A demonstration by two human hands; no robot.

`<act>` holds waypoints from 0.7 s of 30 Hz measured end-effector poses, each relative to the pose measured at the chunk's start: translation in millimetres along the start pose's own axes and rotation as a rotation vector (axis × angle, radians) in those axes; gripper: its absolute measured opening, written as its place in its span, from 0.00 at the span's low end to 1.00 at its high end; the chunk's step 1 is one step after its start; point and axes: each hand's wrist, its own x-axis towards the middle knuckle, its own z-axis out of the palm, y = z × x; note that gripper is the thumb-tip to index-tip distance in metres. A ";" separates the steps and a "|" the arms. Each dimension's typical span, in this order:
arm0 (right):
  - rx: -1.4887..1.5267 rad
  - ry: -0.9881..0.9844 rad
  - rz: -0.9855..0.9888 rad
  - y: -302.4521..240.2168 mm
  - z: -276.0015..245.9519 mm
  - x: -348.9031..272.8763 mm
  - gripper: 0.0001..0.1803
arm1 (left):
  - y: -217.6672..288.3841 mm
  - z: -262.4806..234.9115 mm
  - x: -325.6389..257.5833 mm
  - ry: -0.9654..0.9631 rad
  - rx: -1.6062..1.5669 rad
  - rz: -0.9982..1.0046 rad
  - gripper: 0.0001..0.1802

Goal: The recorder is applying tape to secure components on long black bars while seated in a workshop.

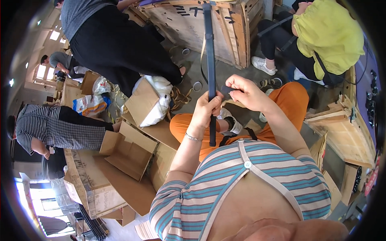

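A long, flat, dark bar or strap (210, 60) stands nearly upright in front of me. My left hand (207, 108) is closed around its lower part, and the lower end sticks out below my fingers. Just to the right, my right hand (247, 93) pinches a short dark piece (228, 88) between thumb and fingers. Whether this piece joins the long one cannot be made out. A thin dark strip with a pale edge (202, 66) curves beside the long piece. Both hands are above my orange-clad legs (287, 102).
An open cardboard box (132, 150) lies to my left by a wooden crate (88, 184). A large wooden crate (193, 28) stands ahead. People are close by, one in yellow (327, 36) at the right. Tape rolls (197, 86) and brown strips (181, 98) litter the floor.
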 end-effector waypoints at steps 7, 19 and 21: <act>-0.056 0.017 -0.029 -21.9 -12.0 -3.9 0.09 | 14.4 17.9 -12.5 -0.037 0.046 -0.086 0.09; -0.089 -0.039 0.053 -29.2 -12.1 -10.0 0.10 | 15.8 18.6 -19.6 -0.023 0.033 -0.092 0.10; -0.063 -0.030 0.059 -28.6 -10.9 -11.1 0.09 | 16.5 19.8 -20.0 -0.019 0.039 -0.092 0.10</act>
